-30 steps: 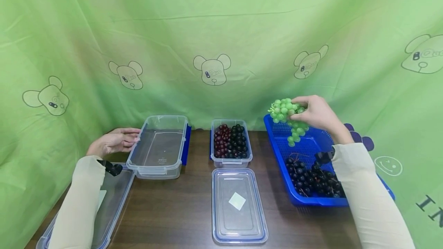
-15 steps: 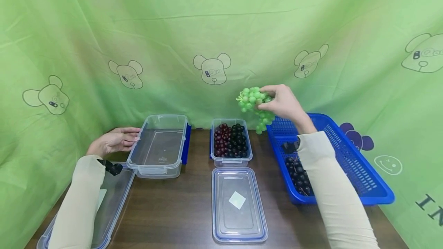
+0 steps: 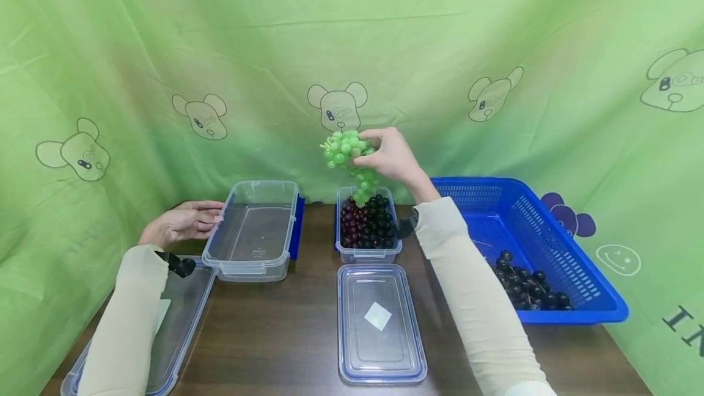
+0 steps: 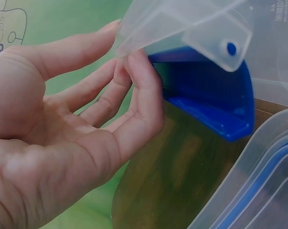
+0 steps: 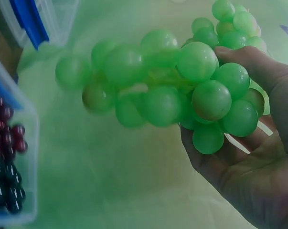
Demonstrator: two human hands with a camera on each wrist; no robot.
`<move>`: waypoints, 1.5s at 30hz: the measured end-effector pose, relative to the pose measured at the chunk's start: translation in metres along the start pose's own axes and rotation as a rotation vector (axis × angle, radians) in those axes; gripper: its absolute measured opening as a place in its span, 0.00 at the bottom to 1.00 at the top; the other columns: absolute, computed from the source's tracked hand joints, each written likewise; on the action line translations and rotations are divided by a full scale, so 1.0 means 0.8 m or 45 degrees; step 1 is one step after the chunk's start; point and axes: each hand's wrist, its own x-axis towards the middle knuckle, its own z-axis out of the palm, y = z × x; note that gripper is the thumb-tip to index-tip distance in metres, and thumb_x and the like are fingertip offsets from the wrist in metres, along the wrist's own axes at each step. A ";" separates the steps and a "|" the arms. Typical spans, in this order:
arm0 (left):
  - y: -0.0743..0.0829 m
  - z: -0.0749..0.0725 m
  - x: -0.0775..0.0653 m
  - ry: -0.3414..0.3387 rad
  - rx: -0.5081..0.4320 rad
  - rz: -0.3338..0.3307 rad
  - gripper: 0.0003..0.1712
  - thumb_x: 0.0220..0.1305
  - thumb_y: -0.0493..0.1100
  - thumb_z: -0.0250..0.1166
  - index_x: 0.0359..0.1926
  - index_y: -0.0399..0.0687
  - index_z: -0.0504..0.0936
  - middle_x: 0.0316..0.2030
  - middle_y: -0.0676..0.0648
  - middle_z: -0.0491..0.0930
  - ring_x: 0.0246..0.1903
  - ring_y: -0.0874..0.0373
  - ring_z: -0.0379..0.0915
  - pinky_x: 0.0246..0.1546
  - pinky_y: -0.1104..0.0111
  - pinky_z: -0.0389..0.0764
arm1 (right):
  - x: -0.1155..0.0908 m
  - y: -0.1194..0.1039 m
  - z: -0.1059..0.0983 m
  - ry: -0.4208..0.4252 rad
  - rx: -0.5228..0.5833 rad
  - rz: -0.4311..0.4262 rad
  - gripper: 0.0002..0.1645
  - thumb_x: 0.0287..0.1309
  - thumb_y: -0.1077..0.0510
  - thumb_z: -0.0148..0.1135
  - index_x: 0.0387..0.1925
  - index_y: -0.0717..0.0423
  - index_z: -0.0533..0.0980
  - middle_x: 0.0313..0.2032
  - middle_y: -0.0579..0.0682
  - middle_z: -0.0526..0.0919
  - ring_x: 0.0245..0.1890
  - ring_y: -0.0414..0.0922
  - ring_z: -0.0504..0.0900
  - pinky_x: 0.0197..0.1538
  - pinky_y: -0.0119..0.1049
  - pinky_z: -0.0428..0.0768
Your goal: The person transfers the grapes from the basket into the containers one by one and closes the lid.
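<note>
My right hand [image 3: 389,154] holds a bunch of green grapes [image 3: 346,148] between thumb and fingers. Its lower end hangs over a small clear container [image 3: 367,255], overlapping it in the head view. That container has dark red grapes [image 3: 349,225] on its left side and black grapes [image 3: 379,225] on its right. At the left, my left hand [image 3: 184,223] grips the side rim of a larger, empty clear container [image 3: 250,231]. The left wrist view shows curled fingers [image 4: 146,95] at that edge, beside a blue latch [image 4: 206,95] that hangs down.
A blue basket [image 3: 577,316] with more black grapes [image 3: 528,286] stands at the right, partly behind my right sleeve. One clear lid [image 3: 379,353] lies in front of the small container. Another lid [image 3: 181,310] is under my left forearm. A green curtain [image 3: 275,47] hangs behind.
My right hand has carried the green grapes leftward from above the blue basket to above the small container. My left hand has stayed at the larger container.
</note>
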 end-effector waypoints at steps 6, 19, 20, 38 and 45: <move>-0.001 -0.003 0.002 0.017 0.055 -0.016 0.36 0.76 0.33 0.61 0.78 0.35 0.57 0.40 0.55 0.89 0.33 0.67 0.84 0.41 0.70 0.87 | 0.017 -0.006 0.039 -0.007 0.184 0.056 0.34 0.53 0.61 0.80 0.63 0.59 0.81 0.53 0.61 0.89 0.42 0.48 0.90 0.43 0.35 0.90; 0.000 -0.003 0.001 0.015 0.047 -0.026 0.35 0.76 0.32 0.61 0.78 0.36 0.58 0.42 0.54 0.89 0.34 0.67 0.84 0.42 0.70 0.87 | 0.041 -0.036 0.131 0.081 0.479 0.187 0.32 0.52 0.60 0.82 0.60 0.59 0.83 0.53 0.59 0.90 0.39 0.43 0.87 0.46 0.32 0.88; 0.000 -0.003 0.001 0.022 0.043 -0.027 0.35 0.76 0.32 0.61 0.78 0.37 0.58 0.42 0.54 0.89 0.34 0.66 0.84 0.42 0.70 0.87 | 0.042 -0.039 0.138 0.085 0.510 0.206 0.34 0.52 0.61 0.82 0.61 0.59 0.82 0.54 0.58 0.89 0.41 0.44 0.87 0.47 0.34 0.89; 0.001 -0.001 -0.002 -0.008 0.010 -0.022 0.36 0.77 0.33 0.60 0.79 0.37 0.56 0.39 0.54 0.89 0.34 0.66 0.85 0.43 0.70 0.87 | 0.031 -0.068 0.276 0.172 0.988 0.570 0.41 0.50 0.61 0.82 0.67 0.62 0.77 0.68 0.60 0.78 0.64 0.56 0.82 0.67 0.48 0.83; -0.002 0.000 0.000 0.000 -0.001 -0.027 0.38 0.76 0.32 0.61 0.79 0.36 0.54 0.38 0.54 0.90 0.34 0.66 0.86 0.42 0.70 0.87 | 0.017 -0.063 0.315 0.229 1.106 0.761 0.31 0.53 0.59 0.81 0.60 0.56 0.83 0.52 0.54 0.88 0.36 0.44 0.88 0.36 0.36 0.87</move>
